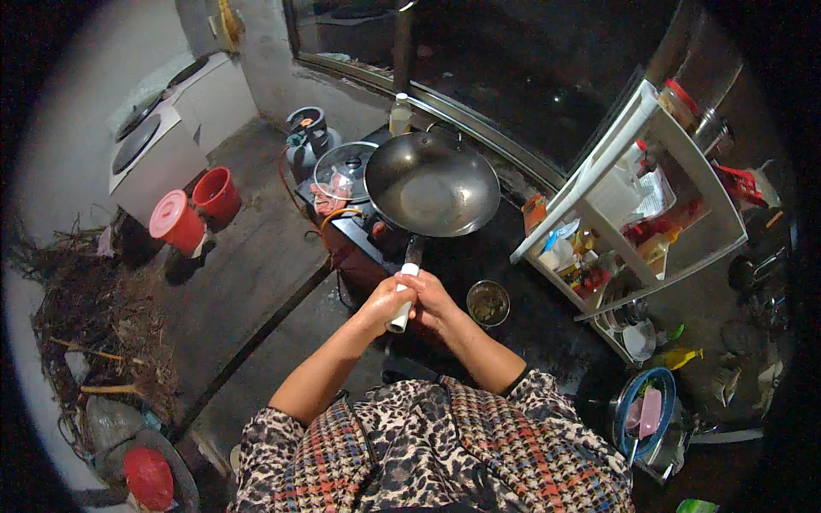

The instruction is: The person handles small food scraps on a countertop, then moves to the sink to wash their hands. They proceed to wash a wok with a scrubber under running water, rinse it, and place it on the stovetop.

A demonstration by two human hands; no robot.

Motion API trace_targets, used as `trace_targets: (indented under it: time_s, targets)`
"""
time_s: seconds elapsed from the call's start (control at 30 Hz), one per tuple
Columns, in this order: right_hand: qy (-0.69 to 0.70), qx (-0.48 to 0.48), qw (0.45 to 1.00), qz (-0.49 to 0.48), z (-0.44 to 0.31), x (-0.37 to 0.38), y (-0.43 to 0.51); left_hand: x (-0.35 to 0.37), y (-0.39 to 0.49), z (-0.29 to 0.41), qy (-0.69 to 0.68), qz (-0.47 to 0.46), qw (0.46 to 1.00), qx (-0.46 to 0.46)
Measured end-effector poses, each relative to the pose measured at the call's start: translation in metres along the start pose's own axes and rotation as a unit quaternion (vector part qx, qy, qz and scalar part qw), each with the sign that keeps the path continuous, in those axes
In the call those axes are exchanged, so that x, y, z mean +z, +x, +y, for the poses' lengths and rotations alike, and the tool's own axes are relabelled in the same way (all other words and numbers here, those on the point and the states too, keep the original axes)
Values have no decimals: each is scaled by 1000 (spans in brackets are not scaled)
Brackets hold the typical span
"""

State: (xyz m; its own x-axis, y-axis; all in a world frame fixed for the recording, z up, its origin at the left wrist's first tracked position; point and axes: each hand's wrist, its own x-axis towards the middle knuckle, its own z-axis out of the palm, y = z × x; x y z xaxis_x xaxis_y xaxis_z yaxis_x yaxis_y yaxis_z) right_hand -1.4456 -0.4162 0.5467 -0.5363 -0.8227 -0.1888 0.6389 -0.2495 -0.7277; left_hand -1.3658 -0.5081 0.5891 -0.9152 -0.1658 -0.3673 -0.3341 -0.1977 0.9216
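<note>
Both my hands are wrapped around the white handle of a steel wok. My left hand grips it from the left, and my right hand closes on it from the right, the two touching. The wok's bowl looks bare inside, with a shiny, slightly worn surface. It sits over the black counter, where a gas stove seems to be, though the bowl hides most of it. A glass lid with a black knob lies just left of the wok. Right of my hands stands a small metal bowl with something in it.
A grey gas cylinder stands behind the lid, with an orange hose nearby. A bottle stands behind the wok. A white shelf rack with jars and packets is at right. Red buckets and piled brushwood are at left.
</note>
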Motion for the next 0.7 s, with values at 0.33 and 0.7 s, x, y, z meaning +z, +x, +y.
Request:
trace_targets:
  time_s: [0.33,0.7]
  targets:
    - [31,-10,998,55,-29,-24,128,-69,132,37,37,-19,997,-61]
    - [20,45,974,219,-1,-21,157,-99,152,33,42,-111,986,-117]
